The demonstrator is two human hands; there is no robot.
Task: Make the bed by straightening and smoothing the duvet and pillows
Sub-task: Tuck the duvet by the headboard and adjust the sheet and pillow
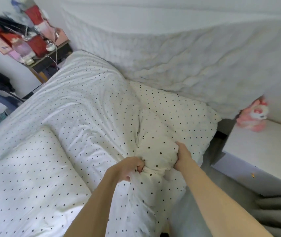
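A white duvet point(85, 106) with small black dots covers the bed, rumpled with long folds. At its near right corner a cream dotted pillow point(167, 117) lies against the quilted headboard. My left hand point(132, 168) is closed in a fist on a bunched fold of the pillow's near end. My right hand point(183, 156) grips the same bulging end from the right side. A second dotted pillow or padded fold point(30, 168) lies flat at the lower left.
A white quilted headboard point(179, 62) runs along the back. A cluttered dark bedside table point(50, 55) with red boxes and a white cable stands at the upper left. A pink plush toy point(254, 115) sits on a white cabinet point(264, 147) at right. Grey fabric point(276, 214) lies at lower right.
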